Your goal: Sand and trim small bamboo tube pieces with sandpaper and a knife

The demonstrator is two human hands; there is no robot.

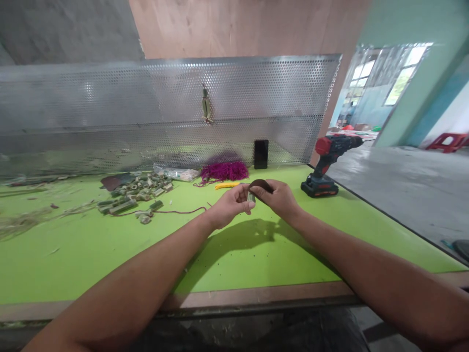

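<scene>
Two bare forearms reach in from the bottom of the view and meet above a bright green tabletop [91, 264]. The left hand [230, 206] is curled narrow, its fingertips holding a short green bamboo segment [251, 197] just below a dark curved strip [261, 185]. The right hand [276, 198] is also narrow and pinches that strip from above, its fingers close against the left hand's. Whether strip and segment are joined cannot be told. To the left lies a heap of similar bamboo segments [135, 193], with a thin red cord [176, 212] running from it. Farther ahead are a tangle of magenta cord [224, 171], a yellow object [226, 185], and a black phone [261, 154] upright against a perforated metal sheet [183, 93]. A red-and-black cordless drill [326, 164] stands to the right.
</scene>
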